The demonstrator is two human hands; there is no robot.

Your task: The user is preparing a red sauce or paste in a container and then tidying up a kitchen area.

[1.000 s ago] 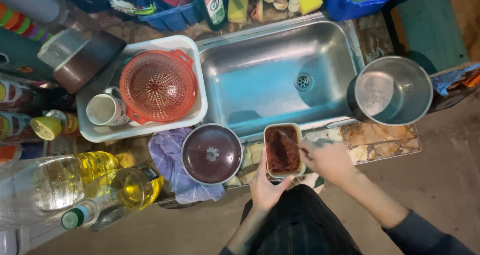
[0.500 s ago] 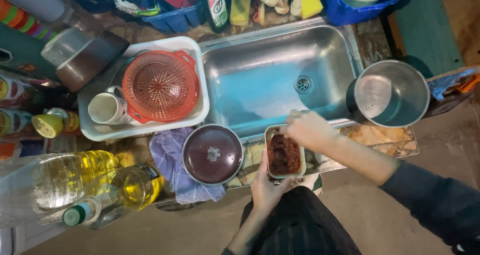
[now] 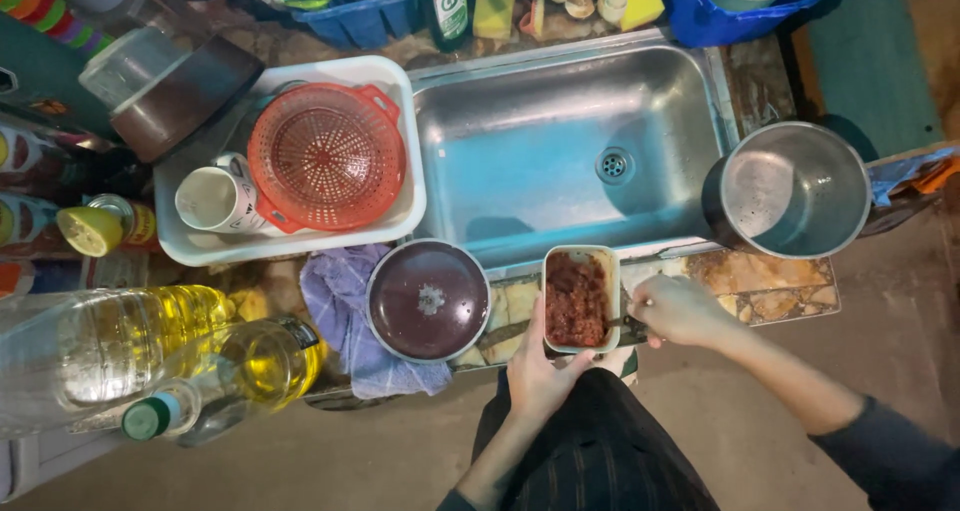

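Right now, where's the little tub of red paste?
In the head view the tub of red paste sits on the counter's front edge below the sink, right of the dark round lid, held by the left hand.

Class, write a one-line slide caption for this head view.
Left hand steadies a tub of red paste beside the steel sink; right hand alongside.

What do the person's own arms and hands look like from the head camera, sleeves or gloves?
Both hands are bare, no gloves. The right hand comes from a dark grey long sleeve pushed up the forearm. The left hand shows a bare forearm; no rings or watch visible.
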